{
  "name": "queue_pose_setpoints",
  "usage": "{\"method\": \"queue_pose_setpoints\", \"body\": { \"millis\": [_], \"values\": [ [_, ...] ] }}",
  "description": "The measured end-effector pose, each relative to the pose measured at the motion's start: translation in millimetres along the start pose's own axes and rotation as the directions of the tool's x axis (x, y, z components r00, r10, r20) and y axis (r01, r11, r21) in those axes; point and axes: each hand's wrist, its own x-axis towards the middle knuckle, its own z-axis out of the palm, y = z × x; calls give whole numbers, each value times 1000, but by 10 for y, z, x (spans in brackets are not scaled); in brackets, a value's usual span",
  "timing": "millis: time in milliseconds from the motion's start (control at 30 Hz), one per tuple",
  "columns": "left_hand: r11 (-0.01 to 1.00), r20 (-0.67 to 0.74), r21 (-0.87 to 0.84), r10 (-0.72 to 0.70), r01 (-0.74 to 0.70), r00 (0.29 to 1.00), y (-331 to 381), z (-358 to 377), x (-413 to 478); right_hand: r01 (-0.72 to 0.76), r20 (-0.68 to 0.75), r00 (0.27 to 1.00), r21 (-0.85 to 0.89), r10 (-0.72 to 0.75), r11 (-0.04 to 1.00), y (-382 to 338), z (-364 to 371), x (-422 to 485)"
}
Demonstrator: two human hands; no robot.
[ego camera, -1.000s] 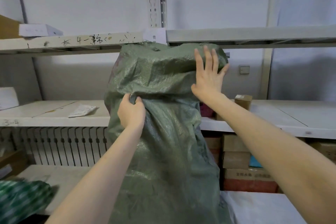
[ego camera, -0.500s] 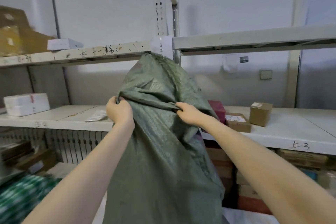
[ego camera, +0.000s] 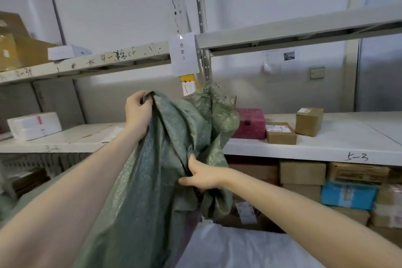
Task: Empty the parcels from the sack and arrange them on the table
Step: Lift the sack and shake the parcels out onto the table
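- At frame centre, right hand point(ego camera: 202, 177) is clenched on a bunched fold of the limp grey-green woven plastic sack point(ego camera: 152, 191), thumb out, fingers buried in the cloth.
- Up at 10 o'clock from it, left hand point(ego camera: 138, 111) fists the sack's top edge and holds it high. Both hands are grasping the sack, neither is free.
- Sack hangs slack between the two grips and drapes down to 6 o'clock beside the left forearm. A crumpled, frayed end pokes up at 1 o'clock by the shelf upright. Cannot tell which end is the mouth.
- Handling, as a judgement: thin, soft, no stiffness, slick weave. It hangs flat, so it is probably light and nearly empty. Fingertip pinches would slip, so take fistfuls of gathered cloth, ideally at the closed corners, to shake out leftovers.
- No parcel is seen inside it or dropping from it.
- At 5 o'clock under the sack is a white plastic-wrapped bulk point(ego camera: 239, 248). Parcel or table cover, cannot tell.
- At 3 o'clock, white metal shelf board point(ego camera: 326, 150) carries a pink rectangular box point(ego camera: 250, 124), a flat brown cardboard box point(ego camera: 280, 135) just beside it, and a taller brown cardboard box point(ego camera: 309, 122).
- At 9 o'clock, white foam box point(ego camera: 34, 125). At 12 o'clock, white paper sign point(ego camera: 183, 53).
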Motion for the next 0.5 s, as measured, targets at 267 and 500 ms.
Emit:
{"method": "queue_pose_setpoints", "body": {
  "millis": [267, 500],
  "values": [
    [977, 380, 206, -137, 61, 915, -840, 112, -1047, -199, 115, 956, -420, 269, 885, 570, 471, 110],
    [932, 632, 361, -256, 15, 731, -1210, 393, -1959, -479, -16, 836, -512, 549, 713, 962, 608, -118]
  ]
}}
